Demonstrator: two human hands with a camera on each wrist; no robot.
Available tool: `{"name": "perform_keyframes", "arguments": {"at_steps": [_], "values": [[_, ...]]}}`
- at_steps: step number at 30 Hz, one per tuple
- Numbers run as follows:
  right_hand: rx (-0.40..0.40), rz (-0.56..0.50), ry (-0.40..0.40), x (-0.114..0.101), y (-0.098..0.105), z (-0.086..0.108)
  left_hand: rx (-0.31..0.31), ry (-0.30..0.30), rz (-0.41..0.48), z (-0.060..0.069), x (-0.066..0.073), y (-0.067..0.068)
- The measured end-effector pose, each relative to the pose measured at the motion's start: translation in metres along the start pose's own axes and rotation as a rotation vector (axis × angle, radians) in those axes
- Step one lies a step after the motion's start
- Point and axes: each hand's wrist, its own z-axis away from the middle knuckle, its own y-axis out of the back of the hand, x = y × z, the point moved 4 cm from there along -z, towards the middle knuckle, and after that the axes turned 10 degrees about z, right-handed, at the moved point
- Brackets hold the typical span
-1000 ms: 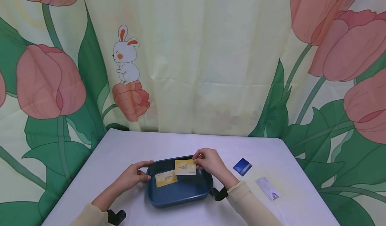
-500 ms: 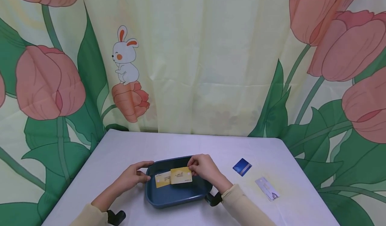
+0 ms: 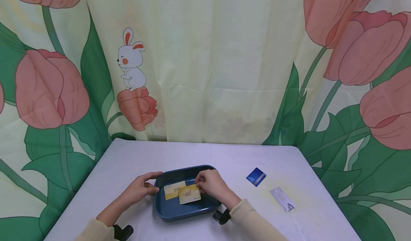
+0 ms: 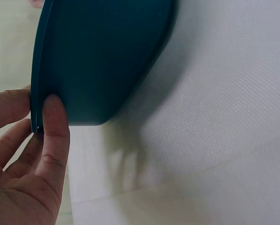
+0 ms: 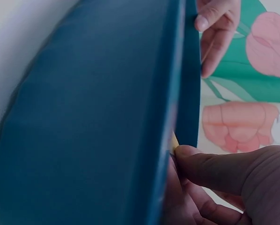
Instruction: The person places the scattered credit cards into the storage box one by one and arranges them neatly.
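Note:
A dark blue rectangular tray (image 3: 167,212) stands on the table. My left hand (image 3: 141,189) holds its left end, with the rim between thumb and fingers, as the left wrist view shows up close. Over the inside of the tray, my right hand (image 3: 213,186) pinches a yellow card (image 3: 189,195) by its right edge. This card partly overlaps a second yellow card (image 3: 170,191) lying in the tray. In the right wrist view the tray wall (image 5: 83,117) hides most of the held card; only a sliver shows by the thumb.
To the right of the tray, a blue card (image 3: 256,177) and a pale lilac card (image 3: 283,199) lie on the white-covered table (image 3: 237,159). Behind the table hangs a curtain (image 3: 205,73) printed with tulips and a rabbit.
The right hand has carried its yellow card down and toward the left, from near the tray's far rim to the middle of the tray. The left hand stays on the rim.

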Motion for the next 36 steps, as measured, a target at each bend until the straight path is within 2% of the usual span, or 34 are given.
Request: {"name": "perform_keyframes", "arguments": {"at_steps": [8,14,21,36], "values": [[-0.004,0.027,-0.01,-0.001,-0.006,0.002,-0.022,-0.007,0.017,0.002,0.0,0.0],[-0.023,0.033,-0.017,-0.007,-0.011,0.004,-0.012,-0.003,0.013,0.003,0.001,0.001],[-0.025,0.091,-0.007,-0.013,-0.017,0.006,-0.018,-0.007,0.014,0.005,0.002,0.0],[-0.047,0.095,0.002,-0.017,-0.029,0.009,0.007,0.012,-0.011,0.002,0.001,0.0]]}}
